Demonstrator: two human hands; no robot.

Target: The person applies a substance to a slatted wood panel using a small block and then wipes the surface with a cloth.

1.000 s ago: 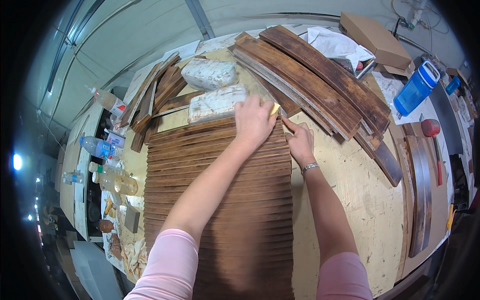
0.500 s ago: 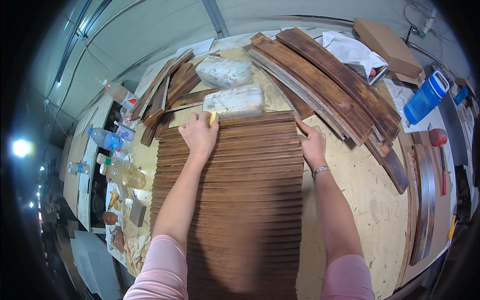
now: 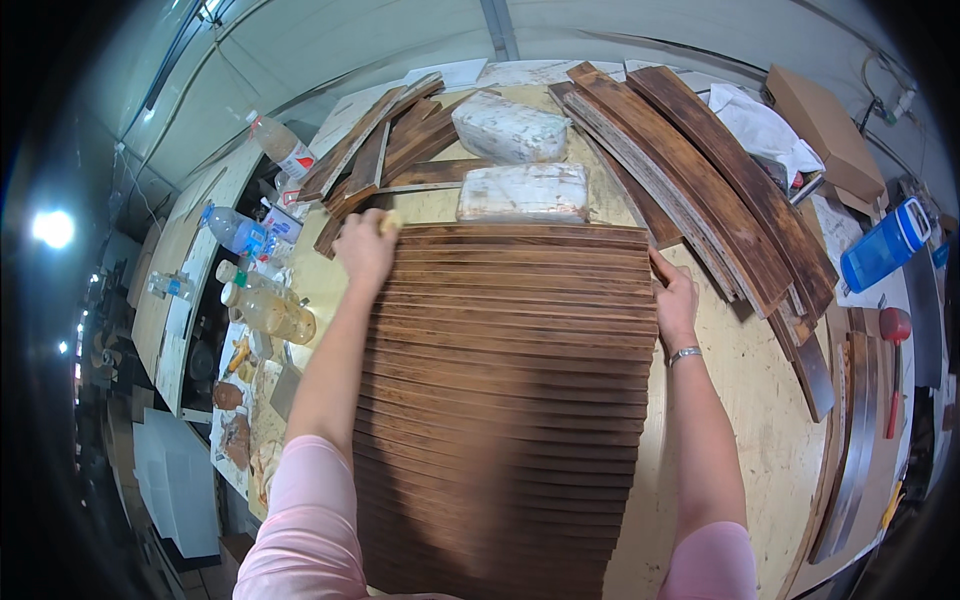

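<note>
Dark brown wooden slats (image 3: 510, 330) lie side by side in a long ribbed row across the bench before me. At their far left corner, my left hand (image 3: 364, 252) is closed on a small pale yellow sponge-like block (image 3: 391, 222), mostly covered by the fingers. My right hand (image 3: 676, 298) rests against the slats' right ends near the far corner, holding nothing, its index finger and thumb apart and the other fingers partly hidden. Two plastic-wrapped white blocks, a nearer one (image 3: 523, 193) and a farther one (image 3: 510, 127), sit just beyond the last slat.
Loose boards are piled at the far left (image 3: 385, 150) and far right (image 3: 690, 190). Bottles (image 3: 265, 310) line the left edge. A blue water bottle (image 3: 885, 245), a red-headed mallet (image 3: 894, 330) and a cardboard box (image 3: 825, 130) stand on the right.
My left hand has slid left along the far slat to its left end, carrying the yellow block. My right hand stays at the right edge. The whole view has shifted slightly.
</note>
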